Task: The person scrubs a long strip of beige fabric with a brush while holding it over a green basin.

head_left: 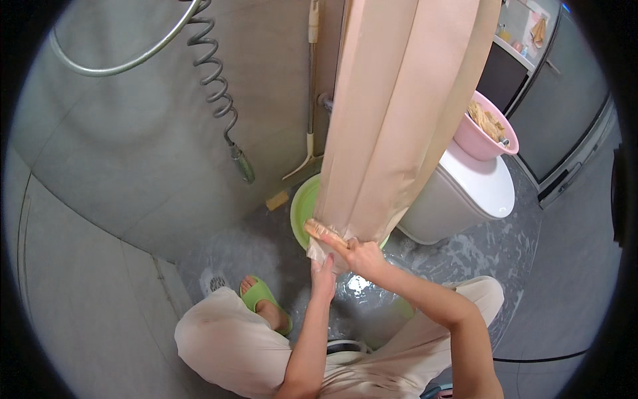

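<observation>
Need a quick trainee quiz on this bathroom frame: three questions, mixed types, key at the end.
1. Multiple choice. Which hand holds the tan brush-like tool?
A) left
B) right
C) neither

2. True or false? In the picture, the pink basin sits farther right than the green basin.

3. Open. What does the left hand hold?

Key:
1. B, the right hand.
2. True.
3. The lower end of the pale hanging fabric.
</observation>
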{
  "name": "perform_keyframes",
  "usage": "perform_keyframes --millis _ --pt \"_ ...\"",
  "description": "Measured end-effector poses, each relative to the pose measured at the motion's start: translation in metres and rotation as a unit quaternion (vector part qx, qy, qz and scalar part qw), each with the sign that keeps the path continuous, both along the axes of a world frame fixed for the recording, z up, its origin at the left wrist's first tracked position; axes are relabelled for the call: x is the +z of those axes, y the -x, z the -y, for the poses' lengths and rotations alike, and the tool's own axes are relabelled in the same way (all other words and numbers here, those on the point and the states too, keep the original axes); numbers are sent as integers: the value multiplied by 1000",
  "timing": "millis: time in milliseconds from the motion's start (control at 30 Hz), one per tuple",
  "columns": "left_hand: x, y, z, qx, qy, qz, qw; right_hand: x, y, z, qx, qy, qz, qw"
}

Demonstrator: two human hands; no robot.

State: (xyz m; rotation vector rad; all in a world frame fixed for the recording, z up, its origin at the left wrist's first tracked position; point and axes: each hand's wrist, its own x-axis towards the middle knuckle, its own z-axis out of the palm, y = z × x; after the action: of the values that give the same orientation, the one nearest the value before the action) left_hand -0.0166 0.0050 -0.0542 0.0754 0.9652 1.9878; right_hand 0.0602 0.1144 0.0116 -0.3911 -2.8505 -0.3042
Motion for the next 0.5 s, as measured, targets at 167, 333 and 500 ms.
perform_keyframes --millis 167,333,500 --pt "-2 1 -1 -27 20 7 999 54 -1 -50 -25 -209 -20 977" --pt "-6 -4 2 2 26 20 999 186 23 -85 -150 -355 -137 913" --pt "12 -7 -8 -14 23 14 1000 79 -1 -82 -131 -254 -111 952"
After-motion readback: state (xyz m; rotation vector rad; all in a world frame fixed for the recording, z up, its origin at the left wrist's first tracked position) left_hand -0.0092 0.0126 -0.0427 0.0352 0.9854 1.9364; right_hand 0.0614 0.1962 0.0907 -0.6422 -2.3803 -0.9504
